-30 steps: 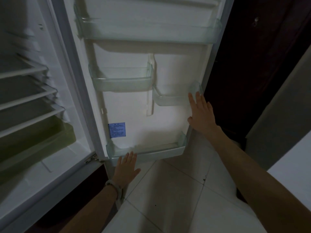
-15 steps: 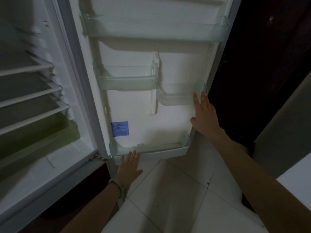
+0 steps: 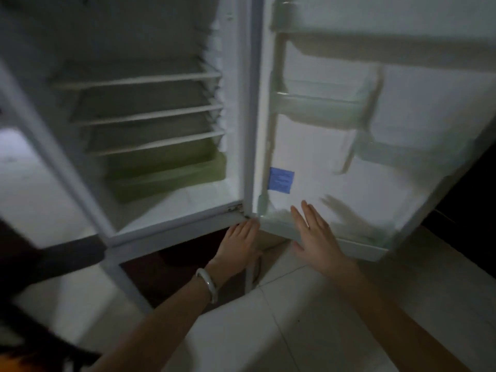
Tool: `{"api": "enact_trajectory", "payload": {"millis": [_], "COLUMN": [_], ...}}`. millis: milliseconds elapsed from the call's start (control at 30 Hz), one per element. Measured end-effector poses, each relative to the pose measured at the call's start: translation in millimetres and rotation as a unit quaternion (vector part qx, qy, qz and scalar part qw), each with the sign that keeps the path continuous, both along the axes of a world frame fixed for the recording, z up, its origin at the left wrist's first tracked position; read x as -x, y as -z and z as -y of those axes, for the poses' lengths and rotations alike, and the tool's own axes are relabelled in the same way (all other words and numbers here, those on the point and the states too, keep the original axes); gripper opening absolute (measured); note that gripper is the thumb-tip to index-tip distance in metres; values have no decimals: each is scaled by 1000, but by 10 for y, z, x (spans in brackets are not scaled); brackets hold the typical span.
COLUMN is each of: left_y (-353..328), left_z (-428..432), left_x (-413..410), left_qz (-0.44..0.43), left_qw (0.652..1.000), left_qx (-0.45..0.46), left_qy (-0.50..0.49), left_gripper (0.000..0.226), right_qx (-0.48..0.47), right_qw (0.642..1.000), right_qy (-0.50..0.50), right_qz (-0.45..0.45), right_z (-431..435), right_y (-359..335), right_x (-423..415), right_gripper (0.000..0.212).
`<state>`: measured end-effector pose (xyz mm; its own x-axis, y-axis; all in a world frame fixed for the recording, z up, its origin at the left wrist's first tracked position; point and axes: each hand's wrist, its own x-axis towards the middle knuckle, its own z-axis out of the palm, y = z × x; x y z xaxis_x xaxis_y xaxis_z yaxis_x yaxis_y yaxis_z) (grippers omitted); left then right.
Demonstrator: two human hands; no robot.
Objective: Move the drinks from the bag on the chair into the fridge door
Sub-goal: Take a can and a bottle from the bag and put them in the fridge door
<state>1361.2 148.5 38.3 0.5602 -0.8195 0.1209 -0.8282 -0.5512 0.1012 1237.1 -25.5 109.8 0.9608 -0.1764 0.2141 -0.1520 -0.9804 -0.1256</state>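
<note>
The fridge door (image 3: pixel 322 167) stands wide open on the right, its clear shelves bare. The bottom door shelf (image 3: pixel 349 242) is blurred. My left hand (image 3: pixel 239 242), with a white bangle on the wrist, rests flat against the lower corner of the door near the hinge. My right hand (image 3: pixel 316 237) is spread flat in front of the bottom door shelf, holding nothing. No drinks, bag or chair can be made out for certain.
The fridge interior (image 3: pixel 150 116) on the left has several empty shelves and a green drawer (image 3: pixel 171 173). Pale floor tiles (image 3: pixel 308 318) lie below. Dark blurred shapes (image 3: pixel 40 264) and an orange patch (image 3: pixel 16 363) sit at the lower left.
The view has swung left, showing more of the fridge interior. My right hand dropped from the door's right edge to the bottom shelf. My left hand stays by the door's lower corner.
</note>
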Motion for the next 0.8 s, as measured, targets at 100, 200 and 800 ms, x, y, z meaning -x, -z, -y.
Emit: {"api": "enact_trajectory", "payload": {"millis": [100,200,800], "left_y": [-93,-97,273], "left_z": [-568,-1166,-4838], "left_x": [131,274,1438], "left_qz": [17,37,-25], "left_qw": [996,985,820], "left_qx": [21,21,34], "left_qy": [-83,-165,-571], "left_gripper": [75,76,78], "right_qx": [5,10,15], "right_qw": [997,987,857], "right_qy": [-81,-155,-501], "right_qz": [-20,-35,-120], "right_z": [-473,-990,-4611], "right_y": [146,247,640], "right_x": [-251,-454,-950], "right_gripper": [83,82,81]}}
